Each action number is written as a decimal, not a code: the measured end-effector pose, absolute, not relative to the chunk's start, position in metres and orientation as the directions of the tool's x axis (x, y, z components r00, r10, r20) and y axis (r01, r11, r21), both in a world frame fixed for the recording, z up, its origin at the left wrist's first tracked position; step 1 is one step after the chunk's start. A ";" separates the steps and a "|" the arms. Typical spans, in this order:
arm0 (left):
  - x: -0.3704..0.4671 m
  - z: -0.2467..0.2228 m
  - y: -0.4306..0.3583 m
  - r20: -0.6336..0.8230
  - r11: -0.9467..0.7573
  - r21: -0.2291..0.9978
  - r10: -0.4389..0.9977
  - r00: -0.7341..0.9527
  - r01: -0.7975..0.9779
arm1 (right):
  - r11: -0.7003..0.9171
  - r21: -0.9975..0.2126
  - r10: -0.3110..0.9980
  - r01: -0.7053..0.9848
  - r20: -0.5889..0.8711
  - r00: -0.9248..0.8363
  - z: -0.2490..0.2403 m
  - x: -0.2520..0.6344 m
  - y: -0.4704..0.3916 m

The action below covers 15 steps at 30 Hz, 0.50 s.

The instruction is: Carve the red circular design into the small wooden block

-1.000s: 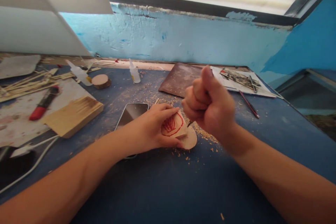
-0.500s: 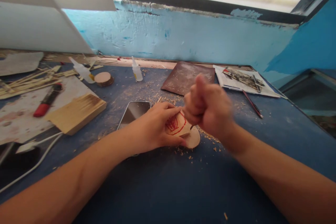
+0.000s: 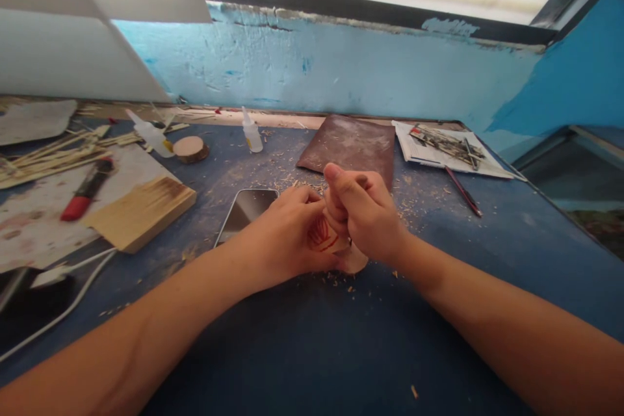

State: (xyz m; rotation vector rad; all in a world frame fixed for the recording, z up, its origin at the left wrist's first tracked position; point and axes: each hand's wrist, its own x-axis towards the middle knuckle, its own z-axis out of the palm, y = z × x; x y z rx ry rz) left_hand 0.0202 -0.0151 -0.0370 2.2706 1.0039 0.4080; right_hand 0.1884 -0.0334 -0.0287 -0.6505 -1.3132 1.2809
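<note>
My left hand grips a pale wooden piece with red drawn lines, its fingers along the far side and its thumb along the near side. Beneath the piece lies a round wooden disc, partly covered. My right hand is closed in a fist directly over the right part of the marked piece, close to my left fingers. A dark tool tip shows under the fist; the rest of the tool is hidden inside it. Wood shavings lie around both hands.
A phone lies beside my left wrist. Behind are a brown sheet, glue bottles and a wood slice. At left are a wooden block, a red marker and sticks; at right, a pencil and paper.
My right hand has moved left and slightly down, now covering more of the marked piece. My left hand keeps its hold. The view has shifted slightly.
</note>
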 end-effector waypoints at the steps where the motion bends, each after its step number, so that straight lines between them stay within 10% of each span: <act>1: 0.020 -0.037 -0.016 -0.001 -0.499 0.647 0.755 0.656 0.576 | 0.231 -0.924 0.932 -0.306 0.300 -0.203 -0.028 0.187 -0.032; 15: 0.016 -0.045 -0.016 0.019 -0.486 0.624 0.792 0.610 0.612 | 0.092 -0.859 0.950 -0.503 0.227 -0.215 -0.007 0.199 -0.032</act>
